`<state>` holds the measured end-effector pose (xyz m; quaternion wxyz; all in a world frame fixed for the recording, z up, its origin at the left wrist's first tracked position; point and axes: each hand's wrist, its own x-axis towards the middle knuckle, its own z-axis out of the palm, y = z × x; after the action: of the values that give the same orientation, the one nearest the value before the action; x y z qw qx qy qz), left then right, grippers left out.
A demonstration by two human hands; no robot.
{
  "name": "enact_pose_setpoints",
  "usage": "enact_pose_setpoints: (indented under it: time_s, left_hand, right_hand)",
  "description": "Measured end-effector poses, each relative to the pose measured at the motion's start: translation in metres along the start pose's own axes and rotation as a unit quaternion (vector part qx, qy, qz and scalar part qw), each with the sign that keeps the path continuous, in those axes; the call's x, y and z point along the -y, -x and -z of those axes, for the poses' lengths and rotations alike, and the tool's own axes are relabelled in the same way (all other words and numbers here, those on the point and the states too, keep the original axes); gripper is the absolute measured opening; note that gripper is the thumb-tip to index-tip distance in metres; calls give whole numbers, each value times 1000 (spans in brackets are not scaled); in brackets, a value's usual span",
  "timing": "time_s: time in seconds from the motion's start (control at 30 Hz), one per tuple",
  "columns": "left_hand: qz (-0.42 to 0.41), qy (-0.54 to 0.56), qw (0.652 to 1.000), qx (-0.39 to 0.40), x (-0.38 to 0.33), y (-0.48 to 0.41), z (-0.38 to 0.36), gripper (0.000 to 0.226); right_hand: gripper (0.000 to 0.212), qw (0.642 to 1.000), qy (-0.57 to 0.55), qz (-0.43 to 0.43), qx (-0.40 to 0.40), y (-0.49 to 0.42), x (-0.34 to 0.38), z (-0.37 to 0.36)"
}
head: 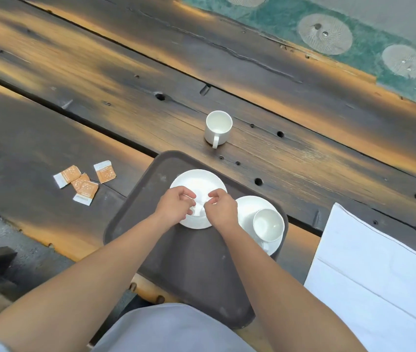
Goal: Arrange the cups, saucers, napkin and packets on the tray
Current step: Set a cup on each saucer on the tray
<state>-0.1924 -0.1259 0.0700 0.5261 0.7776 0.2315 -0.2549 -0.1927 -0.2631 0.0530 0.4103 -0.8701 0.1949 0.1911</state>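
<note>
Reach favours your right hand (220, 208): the empty white ceramic cup (217, 128) stands straight beyond the far rim of the dark brown plastic tray (191, 262), handle toward you. Right and left hand (176, 205) curl onto the round white saucer (196, 181) on the tray; whether they pinch it cannot be told.

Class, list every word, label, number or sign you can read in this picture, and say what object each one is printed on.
Orange packets: pale print on each, too small and blurred to read.
Cup on the table, cup on the tray: plain white, no text.
Saucers: plain white, no text.
Tray: no label visible.
Napkin: no text.
So nothing here can actually be read.
</note>
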Motion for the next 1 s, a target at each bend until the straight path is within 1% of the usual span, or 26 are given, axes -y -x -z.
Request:
enact_pose_setpoints:
  time_s: [0.23, 0.4, 0.5, 0.63, 0.73, 0.87, 1.0]
  left_hand:
    - [1, 0, 1000, 22, -44, -62, -5, 12]
    - [-5, 8, 999, 32, -75, -111, -10, 12]
    - [-4, 8, 1000, 26, -85, -137, -13, 18]
    - [11, 18, 1000, -10, -91, -172, -18, 15]
    - [10, 36, 999, -22, -97, -192, -20, 31]
    - [-13, 19, 1000, -15, -103, -207, -21, 63]
    - [-67, -20, 998, 9, -102, -213, -21, 83]
  right_hand:
    - [32, 999, -12, -43, -8, -56, 17, 17]
    - [30, 998, -20, -57, -22, -104, 31, 31]
    - [31, 998, -17, -52, -34, -132, 39, 36]
    - [30, 998, -22, -50, -44, -164, 51, 36]
    - [33, 997, -36, -57, -38, -184, 55, 38]
    - [54, 995, -70, -60, -35, -202, 57, 39]
    - [72, 996, -77, -33, -30, -212, 58, 35]
